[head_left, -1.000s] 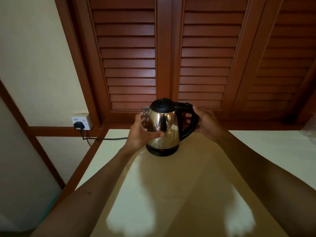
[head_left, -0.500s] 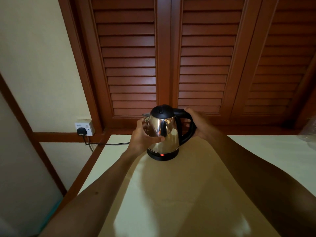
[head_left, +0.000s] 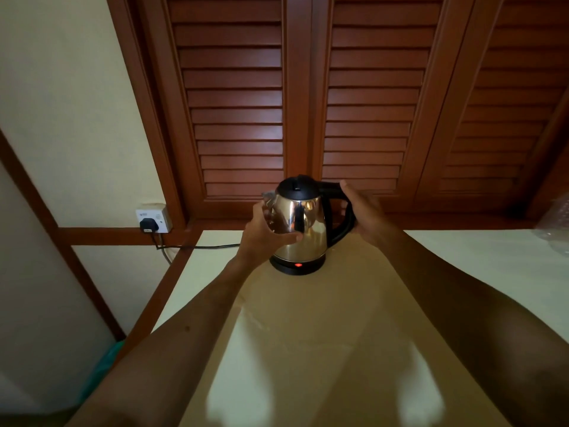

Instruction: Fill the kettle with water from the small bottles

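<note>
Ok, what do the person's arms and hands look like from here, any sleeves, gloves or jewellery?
Both forearms are bare, with no sleeve in view. The left hand and right hand wear no gloves, and no rings, watch or bracelet show. A small dark spot marks the left forearm.

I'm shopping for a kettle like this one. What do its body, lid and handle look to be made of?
The kettle body looks like polished stainless steel: it mirrors the room and the left hand gripping it. The lid and handle, held by the right hand, look like black plastic with a smooth, slightly glossy finish. The base seems the same plastic, though that is less certain.
</note>
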`<state>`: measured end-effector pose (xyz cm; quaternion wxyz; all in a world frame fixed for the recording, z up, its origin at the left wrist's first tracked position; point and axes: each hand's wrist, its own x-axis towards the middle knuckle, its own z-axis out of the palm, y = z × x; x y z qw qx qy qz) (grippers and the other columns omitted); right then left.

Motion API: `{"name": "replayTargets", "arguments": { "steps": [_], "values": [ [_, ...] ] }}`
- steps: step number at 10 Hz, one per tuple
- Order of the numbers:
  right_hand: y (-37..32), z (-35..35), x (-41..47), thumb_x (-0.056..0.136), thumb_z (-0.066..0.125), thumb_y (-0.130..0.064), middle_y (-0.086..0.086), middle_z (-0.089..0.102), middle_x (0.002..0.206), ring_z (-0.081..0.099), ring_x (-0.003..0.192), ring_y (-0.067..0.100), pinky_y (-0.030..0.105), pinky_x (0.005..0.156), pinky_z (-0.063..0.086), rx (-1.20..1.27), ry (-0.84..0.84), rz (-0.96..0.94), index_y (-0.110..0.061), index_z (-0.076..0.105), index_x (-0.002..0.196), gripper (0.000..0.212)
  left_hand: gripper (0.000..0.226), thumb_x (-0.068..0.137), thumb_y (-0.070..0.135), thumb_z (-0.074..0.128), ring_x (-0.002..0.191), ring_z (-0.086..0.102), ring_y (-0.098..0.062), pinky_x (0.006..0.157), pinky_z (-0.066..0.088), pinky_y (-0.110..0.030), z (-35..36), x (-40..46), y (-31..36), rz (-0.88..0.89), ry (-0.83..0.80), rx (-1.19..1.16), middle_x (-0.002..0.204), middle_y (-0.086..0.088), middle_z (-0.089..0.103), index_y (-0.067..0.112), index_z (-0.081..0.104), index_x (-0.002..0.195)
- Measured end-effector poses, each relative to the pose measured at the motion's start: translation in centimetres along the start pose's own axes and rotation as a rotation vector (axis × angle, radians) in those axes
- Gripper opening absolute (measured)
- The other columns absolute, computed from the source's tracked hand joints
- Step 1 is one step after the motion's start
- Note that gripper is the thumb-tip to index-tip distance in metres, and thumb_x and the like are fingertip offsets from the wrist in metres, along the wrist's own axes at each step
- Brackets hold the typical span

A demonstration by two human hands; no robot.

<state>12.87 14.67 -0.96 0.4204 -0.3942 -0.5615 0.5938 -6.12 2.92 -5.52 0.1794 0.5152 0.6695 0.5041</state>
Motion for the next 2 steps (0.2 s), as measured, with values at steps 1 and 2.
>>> {"name": "replayTargets", "arguments": {
  "steps": [1,2],
  "values": [
    [1.8,-0.4,-3.1,0.088,0.062,-0.049,-0.008,0.06,0.096,0.06,0.098,0.019,0.046,0.082,0.053,-0.092,0.041,-0.048,-0.027,0.057,0.101,0.026,0.081,0.064,0.029,0.092,0.106,0.065,-0.015,0.085,0.054,-0.023,-0.3,-0.7,-1.5,-0.013,-0.055,-0.004,0.114,0.005,0.065,0.019,0.045,0.129],
    [5.6,-1.7,-6.3,0.084,0.067,-0.05,-0.004,0.057,0.113,0.056,0.104,0.015,0.039,0.086,0.051,-0.393,0.06,-0.045,-0.029,0.052,0.116,0.04,0.065,0.076,0.03,0.084,0.115,0.057,-0.014,0.084,0.043,-0.013,-0.8,-3.4,-2.3,-0.058,-0.196,0.126,0.122,0.012,0.058,0.024,0.048,0.129]
  ]
}}
